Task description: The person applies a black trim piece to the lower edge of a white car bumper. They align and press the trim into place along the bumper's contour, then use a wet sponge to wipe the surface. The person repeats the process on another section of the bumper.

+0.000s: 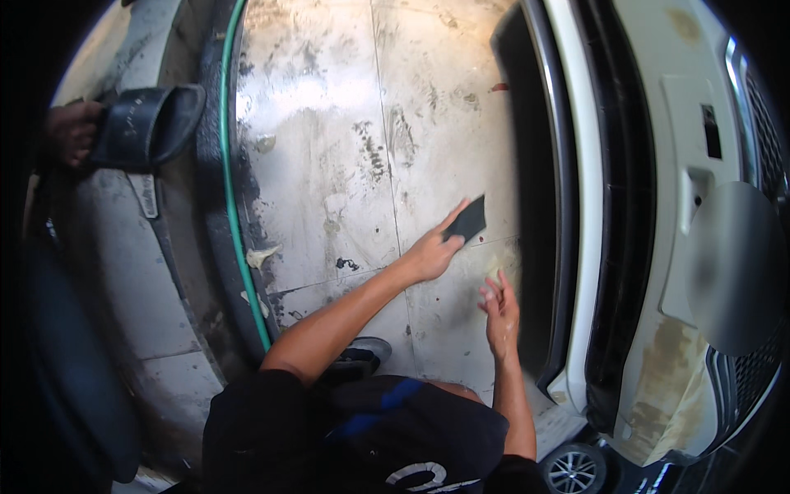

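My left hand (432, 253) is closed round the lower end of a dark grey-green flat sheet (467, 221), which looks like sandpaper. The sheet sticks out beyond my fingers above the stained floor. To its right is my right hand (499, 313), raised with the fingers apart and slightly bent. A small pale patch (494, 265) shows just past its fingertips; I cannot tell whether it is on the floor or touching them. Further right stands a white vehicle panel (671, 272) with tan, filler-like patches (665, 383). Neither hand touches it.
A green hose (228, 156) runs along a raised ledge (160, 272) on the left. A person's foot in a black slide sandal (148, 128) rests there. Crumpled pale scraps (262, 257) lie by the hose. A car wheel (573, 471) shows at the lower right.
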`<act>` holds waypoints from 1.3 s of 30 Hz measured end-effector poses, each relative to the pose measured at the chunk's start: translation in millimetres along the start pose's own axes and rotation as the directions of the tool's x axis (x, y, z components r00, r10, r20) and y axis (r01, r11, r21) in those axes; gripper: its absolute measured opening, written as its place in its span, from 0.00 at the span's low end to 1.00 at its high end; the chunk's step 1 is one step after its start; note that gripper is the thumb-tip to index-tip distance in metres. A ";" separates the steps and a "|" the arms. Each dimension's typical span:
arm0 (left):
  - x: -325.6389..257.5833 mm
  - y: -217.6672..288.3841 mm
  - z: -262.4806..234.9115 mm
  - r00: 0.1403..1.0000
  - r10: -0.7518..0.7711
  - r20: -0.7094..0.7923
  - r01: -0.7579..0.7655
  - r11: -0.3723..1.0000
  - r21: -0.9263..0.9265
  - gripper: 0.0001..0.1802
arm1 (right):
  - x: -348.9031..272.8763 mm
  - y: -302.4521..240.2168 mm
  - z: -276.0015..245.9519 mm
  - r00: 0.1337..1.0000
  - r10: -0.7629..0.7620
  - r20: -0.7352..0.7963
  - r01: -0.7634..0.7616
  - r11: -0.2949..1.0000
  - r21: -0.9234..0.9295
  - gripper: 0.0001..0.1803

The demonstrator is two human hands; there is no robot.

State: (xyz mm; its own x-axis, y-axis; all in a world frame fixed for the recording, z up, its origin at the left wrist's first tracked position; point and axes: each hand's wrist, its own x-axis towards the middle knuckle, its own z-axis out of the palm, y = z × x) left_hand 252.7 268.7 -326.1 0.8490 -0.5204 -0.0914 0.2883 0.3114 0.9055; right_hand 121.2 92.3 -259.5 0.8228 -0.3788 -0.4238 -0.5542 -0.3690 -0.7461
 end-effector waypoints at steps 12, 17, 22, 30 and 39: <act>198.0 69.7 36.8 0.994 0.111 -0.026 -0.111 0.994 0.005 0.46 | -134.0 80.4 5.9 0.929 0.361 0.076 -0.328 0.903 -0.278 0.31; 165.7 86.9 50.5 0.972 -0.152 0.179 0.199 0.939 -0.280 0.43 | -139.8 76.8 8.5 0.938 0.340 0.067 -0.307 0.904 -0.298 0.32; 134.4 35.1 92.8 0.991 0.129 0.024 -0.122 0.974 -0.191 0.44 | -124.6 58.6 18.0 0.943 0.323 0.085 -0.283 0.908 -0.310 0.33; 161.7 62.2 91.0 0.959 0.116 -0.257 -0.202 0.920 -0.336 0.32 | -139.2 62.7 9.5 0.952 0.306 0.026 -0.284 0.908 -0.308 0.34; 178.6 66.8 110.0 0.872 0.267 -0.411 -0.341 0.933 -0.119 0.36 | -176.7 128.7 1.2 0.948 0.313 0.060 -0.288 0.920 -0.265 0.39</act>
State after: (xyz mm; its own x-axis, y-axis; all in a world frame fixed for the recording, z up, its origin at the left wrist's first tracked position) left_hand 374.9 109.1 -236.4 0.9990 -0.0442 -0.0086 0.0319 0.5623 0.8263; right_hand -95.3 112.7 -281.2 0.6136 -0.4238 -0.6662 -0.7802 -0.4556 -0.4287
